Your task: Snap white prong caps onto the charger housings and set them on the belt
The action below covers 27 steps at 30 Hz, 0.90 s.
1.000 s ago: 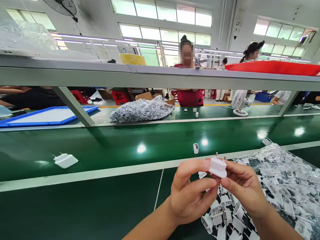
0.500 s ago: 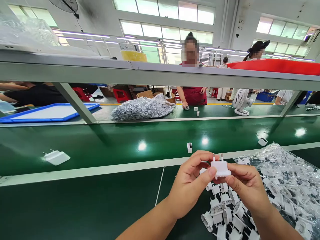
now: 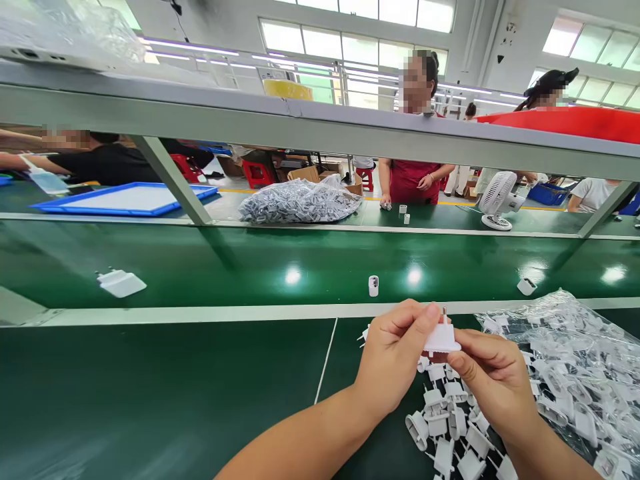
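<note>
A white two-pin plug housing (image 3: 441, 339) is held up between my two hands, one metal pin showing at its top. My left hand (image 3: 393, 353) is closed on its left side, thumb and fingers covering the other pin. From the right, my right hand (image 3: 495, 377) pinches the lower corner with thumb and forefinger. Below them a loose heap of similar white plug housings (image 3: 443, 423) lies on the green table. To the right, a clear plastic bag (image 3: 575, 360) spreads out, full of more such white parts.
Beyond a pale rail (image 3: 200, 313), a green conveyor belt (image 3: 165, 260) carries a white plug (image 3: 121, 283) and two small white housings. A shelf beam (image 3: 320, 137) crosses overhead. Across the belt are a bag of grey-white parts (image 3: 300, 203), a fan (image 3: 499, 197) and a person in red (image 3: 415, 181).
My left thumb and fingers have shifted up over the plug's left pin. The view has tilted down and turned slightly left. The person across the belt has turned their head.
</note>
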{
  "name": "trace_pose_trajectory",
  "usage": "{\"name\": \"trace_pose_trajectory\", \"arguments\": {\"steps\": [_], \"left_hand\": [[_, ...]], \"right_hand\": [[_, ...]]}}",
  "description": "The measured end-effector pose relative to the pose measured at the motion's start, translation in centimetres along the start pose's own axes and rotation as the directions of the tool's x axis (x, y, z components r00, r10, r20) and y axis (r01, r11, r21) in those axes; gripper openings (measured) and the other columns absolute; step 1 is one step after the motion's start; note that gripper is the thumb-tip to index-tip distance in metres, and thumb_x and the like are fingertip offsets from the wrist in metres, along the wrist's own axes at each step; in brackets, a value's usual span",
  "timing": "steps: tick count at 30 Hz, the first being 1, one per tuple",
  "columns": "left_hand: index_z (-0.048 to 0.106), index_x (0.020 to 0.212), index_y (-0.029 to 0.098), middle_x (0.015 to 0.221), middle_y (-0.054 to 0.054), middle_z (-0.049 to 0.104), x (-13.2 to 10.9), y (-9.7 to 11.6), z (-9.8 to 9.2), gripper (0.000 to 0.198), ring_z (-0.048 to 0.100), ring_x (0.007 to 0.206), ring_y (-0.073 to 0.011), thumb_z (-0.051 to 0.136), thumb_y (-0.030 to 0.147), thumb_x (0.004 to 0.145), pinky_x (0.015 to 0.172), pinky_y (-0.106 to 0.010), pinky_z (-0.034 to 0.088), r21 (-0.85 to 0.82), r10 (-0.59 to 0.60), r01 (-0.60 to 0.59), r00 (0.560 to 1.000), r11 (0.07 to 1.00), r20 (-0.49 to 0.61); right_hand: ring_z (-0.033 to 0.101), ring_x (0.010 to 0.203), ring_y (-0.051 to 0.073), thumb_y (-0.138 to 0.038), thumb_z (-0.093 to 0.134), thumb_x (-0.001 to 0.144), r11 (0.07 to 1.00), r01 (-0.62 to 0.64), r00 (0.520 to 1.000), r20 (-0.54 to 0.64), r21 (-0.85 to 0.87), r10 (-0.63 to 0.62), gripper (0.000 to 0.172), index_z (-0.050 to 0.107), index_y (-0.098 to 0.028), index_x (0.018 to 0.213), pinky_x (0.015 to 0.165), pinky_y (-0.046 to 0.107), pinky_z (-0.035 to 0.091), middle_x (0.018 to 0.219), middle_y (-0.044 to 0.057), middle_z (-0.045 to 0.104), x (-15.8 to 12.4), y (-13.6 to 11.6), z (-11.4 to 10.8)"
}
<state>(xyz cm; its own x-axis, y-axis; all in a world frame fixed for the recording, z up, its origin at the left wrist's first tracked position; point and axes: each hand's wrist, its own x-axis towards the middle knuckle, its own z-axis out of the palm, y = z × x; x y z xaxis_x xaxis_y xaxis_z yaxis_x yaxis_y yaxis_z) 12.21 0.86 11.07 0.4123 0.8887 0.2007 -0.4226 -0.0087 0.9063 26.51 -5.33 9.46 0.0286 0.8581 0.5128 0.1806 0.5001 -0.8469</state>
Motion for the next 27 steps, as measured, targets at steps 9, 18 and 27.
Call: {"name": "trace_pose_trajectory", "arguments": {"steps": [9, 18, 27], "left_hand": [[0.076, 0.076, 0.015, 0.078, -0.003, 0.063, -0.12, 0.18, 0.1, 0.046, 0.055, 0.066, -0.0111, 0.076, 0.061, 0.085, 0.057, -0.022, 0.046, -0.075, -0.007, 0.009, 1.0, 0.997, 0.026], [0.078, 0.073, 0.018, 0.078, -0.003, 0.063, -0.41, -0.03, 0.2, 0.028, 0.058, 0.068, -0.0106, 0.072, 0.039, 0.091, 0.057, -0.018, 0.047, 0.008, 0.045, -0.045, 0.999, 0.999, -0.013], [0.077, 0.074, 0.019, 0.074, -0.003, 0.065, -0.22, 0.01, -0.47, 0.038, 0.061, 0.07, -0.0126, 0.062, 0.043, 0.099, 0.066, -0.021, 0.05, 0.256, 0.185, -0.18, 0.983, 0.95, 0.004]], "right_hand": [[0.072, 0.077, 0.012, -0.033, 0.068, 0.101, 0.999, -0.004, 1.0, 0.024, 0.035, 0.004, 0.029, 0.074, -0.044, 0.127, 0.072, 0.02, 0.056, 0.095, -0.001, 0.081, 0.03, -0.38, -0.03], [0.066, 0.073, 0.013, -0.035, 0.069, 0.099, 0.998, -0.054, 0.997, 0.052, 0.044, 0.052, 0.027, 0.076, -0.042, 0.125, 0.067, 0.022, 0.053, 0.086, 0.0, 0.077, -0.13, -0.33, 0.05], [0.069, 0.075, 0.015, -0.042, 0.074, 0.095, 0.979, -0.108, 0.994, 0.024, 0.17, 0.105, 0.024, 0.081, -0.036, 0.116, 0.072, 0.024, 0.057, 0.088, 0.005, 0.078, 0.11, 0.39, 0.38]]}}
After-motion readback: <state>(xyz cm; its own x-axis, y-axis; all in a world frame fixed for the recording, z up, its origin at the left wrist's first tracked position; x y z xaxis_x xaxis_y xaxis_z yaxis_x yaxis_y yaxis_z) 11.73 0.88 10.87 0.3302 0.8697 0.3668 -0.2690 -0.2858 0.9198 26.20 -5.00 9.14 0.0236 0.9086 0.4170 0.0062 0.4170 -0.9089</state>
